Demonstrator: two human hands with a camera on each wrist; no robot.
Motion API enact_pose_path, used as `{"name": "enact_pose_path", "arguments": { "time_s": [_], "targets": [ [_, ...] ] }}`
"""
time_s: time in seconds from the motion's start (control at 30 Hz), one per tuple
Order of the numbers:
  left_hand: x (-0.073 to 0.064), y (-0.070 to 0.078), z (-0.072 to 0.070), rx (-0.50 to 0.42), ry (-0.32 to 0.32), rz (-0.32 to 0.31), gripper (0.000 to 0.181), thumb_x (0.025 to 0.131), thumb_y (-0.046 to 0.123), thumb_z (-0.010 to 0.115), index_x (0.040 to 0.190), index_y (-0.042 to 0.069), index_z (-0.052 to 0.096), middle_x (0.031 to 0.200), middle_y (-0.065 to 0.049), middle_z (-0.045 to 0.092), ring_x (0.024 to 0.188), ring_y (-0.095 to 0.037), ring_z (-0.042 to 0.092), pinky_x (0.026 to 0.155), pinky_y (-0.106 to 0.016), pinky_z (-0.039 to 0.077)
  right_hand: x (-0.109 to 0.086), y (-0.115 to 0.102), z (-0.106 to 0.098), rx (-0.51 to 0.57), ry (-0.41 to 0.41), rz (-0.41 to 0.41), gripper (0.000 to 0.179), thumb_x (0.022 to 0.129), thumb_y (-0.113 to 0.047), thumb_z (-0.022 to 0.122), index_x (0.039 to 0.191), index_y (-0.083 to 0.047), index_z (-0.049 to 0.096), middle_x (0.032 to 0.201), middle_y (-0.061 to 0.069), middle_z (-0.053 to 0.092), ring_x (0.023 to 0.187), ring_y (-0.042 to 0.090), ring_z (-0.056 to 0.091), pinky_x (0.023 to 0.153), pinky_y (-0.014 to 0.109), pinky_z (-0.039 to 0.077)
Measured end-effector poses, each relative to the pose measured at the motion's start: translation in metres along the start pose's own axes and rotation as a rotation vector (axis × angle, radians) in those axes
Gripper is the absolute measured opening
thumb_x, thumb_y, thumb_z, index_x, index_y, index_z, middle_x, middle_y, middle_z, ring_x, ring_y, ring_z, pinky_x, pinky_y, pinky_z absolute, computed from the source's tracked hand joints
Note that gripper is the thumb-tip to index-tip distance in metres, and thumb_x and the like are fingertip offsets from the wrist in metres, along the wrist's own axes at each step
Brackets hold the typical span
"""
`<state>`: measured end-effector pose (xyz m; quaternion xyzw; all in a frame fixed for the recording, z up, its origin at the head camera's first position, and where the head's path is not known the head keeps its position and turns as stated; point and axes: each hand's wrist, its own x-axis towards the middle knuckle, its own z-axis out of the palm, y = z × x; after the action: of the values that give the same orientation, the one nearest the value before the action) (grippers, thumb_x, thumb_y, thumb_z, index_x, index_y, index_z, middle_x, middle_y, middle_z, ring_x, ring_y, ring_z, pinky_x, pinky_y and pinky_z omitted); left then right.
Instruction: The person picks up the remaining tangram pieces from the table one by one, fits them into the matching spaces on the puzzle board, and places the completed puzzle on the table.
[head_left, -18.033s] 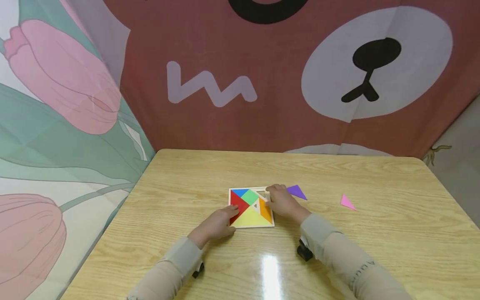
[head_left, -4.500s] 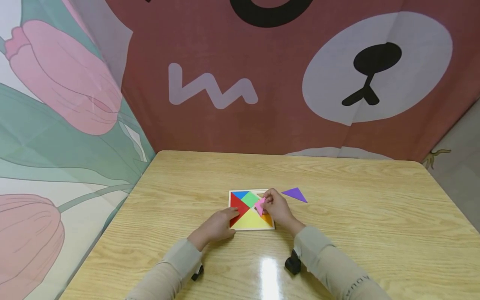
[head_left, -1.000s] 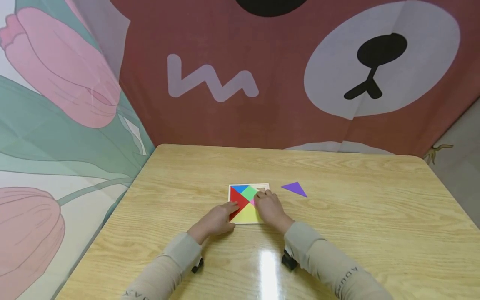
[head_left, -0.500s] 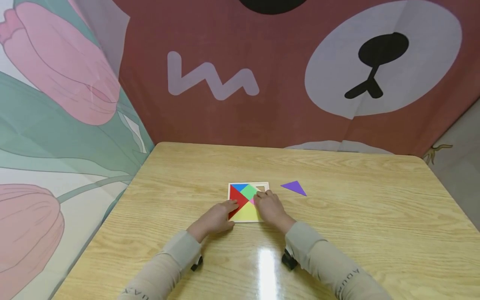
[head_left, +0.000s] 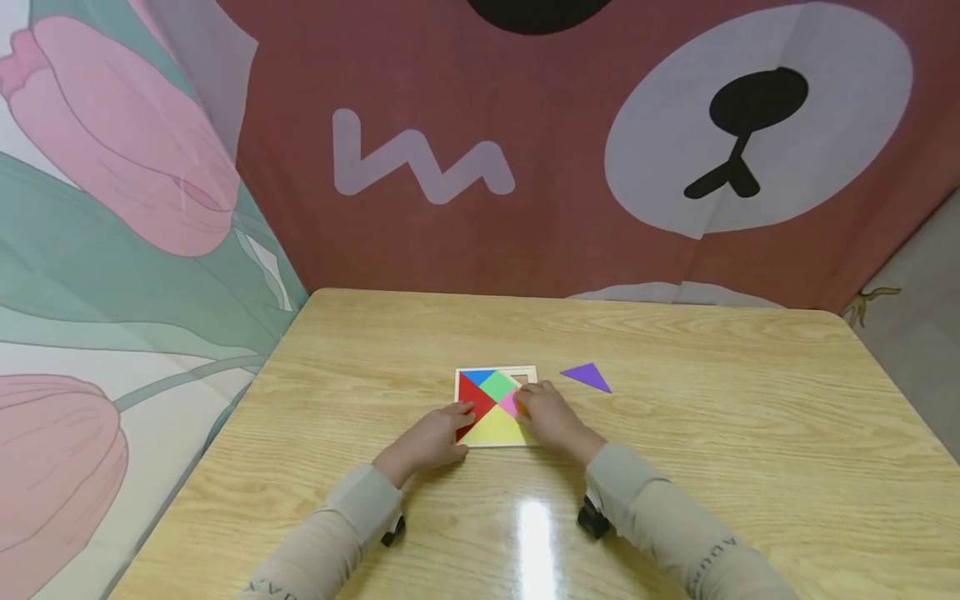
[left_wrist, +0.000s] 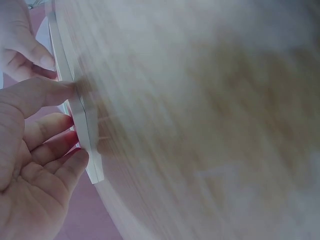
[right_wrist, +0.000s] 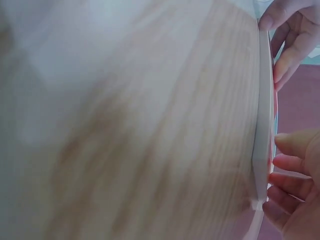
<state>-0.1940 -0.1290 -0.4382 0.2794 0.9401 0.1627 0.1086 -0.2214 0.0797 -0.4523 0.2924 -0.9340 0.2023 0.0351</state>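
A tangram board (head_left: 517, 367) lies flat on the table. Red (head_left: 476, 395), blue (head_left: 478, 377), green (head_left: 497, 385), yellow (head_left: 497, 429) and pink (head_left: 507, 403) pieces fill most of it; bare recess shows at the upper right. My left hand (head_left: 429, 439) grips the board's left front corner, fingertips over the red piece; the left wrist view shows the thumb against the board's side edge (left_wrist: 80, 112). My right hand (head_left: 557, 419) rests its fingertips on the board's right side, mostly covering the orange piece. In the right wrist view its fingers (right_wrist: 290, 185) look extended, touching the top.
A purple triangle (head_left: 590, 377) lies on the wooden table (head_left: 712, 433), just right of the board's far corner. Black wrist devices (head_left: 593, 518) hang below both sleeves. A printed cloth (head_left: 420, 250) stands behind the table, with a flower-patterned one (head_left: 150, 325) at left.
Earlier my right hand pinched the pink triangle above the board; now the pink piece lies in it. Over the last half second that hand shifted slightly right, uncovering more pink. My left hand stayed put.
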Motion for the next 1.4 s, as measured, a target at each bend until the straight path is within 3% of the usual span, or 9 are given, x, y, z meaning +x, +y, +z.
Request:
{"name": "enact_pose_path", "arguments": {
  "time_s": [0.27,0.57,0.83,1.17,1.4],
  "targets": [
    [0.0,0.003,0.001,0.054,0.007,-0.007,0.05,0.076,0.014,0.058,0.122,-0.003,0.047,0.13,-0.014,0.039,0.119,-0.026,0.035,0.096,-0.035,0.031,-0.004,0.009,-0.004,0.105,0.022,0.062,0.02,0.08,-0.012,0.059,0.094,0.002,0.06,0.097,0.013,0.055,0.091,0.028,0.046,0.083,0.037,0.038],
    [-0.002,0.005,0.001,0.068,0.014,0.003,0.05,0.076,0.014,0.057,0.121,-0.004,0.047,0.13,-0.014,0.039,0.119,-0.026,0.035,0.096,-0.034,0.031,-0.01,0.025,-0.014,0.207,0.042,0.122,0.025,0.081,-0.01,0.058,0.1,0.006,0.059,0.098,0.015,0.057,0.095,0.03,0.049,0.086,0.041,0.037],
    [-0.002,0.005,0.0,0.059,0.018,0.004,0.05,0.076,0.013,0.056,0.121,-0.004,0.047,0.129,-0.015,0.039,0.119,-0.026,0.034,0.096,-0.035,0.03,-0.012,0.037,-0.018,0.2,0.043,0.141,0.027,0.082,-0.011,0.056,0.102,0.007,0.058,0.1,0.019,0.058,0.1,0.036,0.047,0.089,0.045,0.034],
    [-0.001,0.003,0.002,0.052,0.032,0.01,0.05,0.075,0.013,0.056,0.121,-0.004,0.047,0.129,-0.016,0.039,0.119,-0.027,0.035,0.095,-0.035,0.031,-0.01,0.048,-0.022,0.195,0.059,0.153,0.023,0.081,-0.007,0.057,0.097,0.01,0.058,0.095,0.021,0.057,0.091,0.033,0.052,0.081,0.043,0.041],
    [-0.002,0.004,0.001,0.054,0.024,0.011,0.05,0.075,0.014,0.058,0.121,-0.004,0.047,0.128,-0.016,0.04,0.118,-0.027,0.036,0.095,-0.035,0.032,-0.011,0.056,-0.029,0.163,0.068,0.204,0.03,0.079,-0.008,0.059,0.102,0.011,0.056,0.098,0.022,0.056,0.093,0.035,0.048,0.085,0.044,0.036]
  ]
}}
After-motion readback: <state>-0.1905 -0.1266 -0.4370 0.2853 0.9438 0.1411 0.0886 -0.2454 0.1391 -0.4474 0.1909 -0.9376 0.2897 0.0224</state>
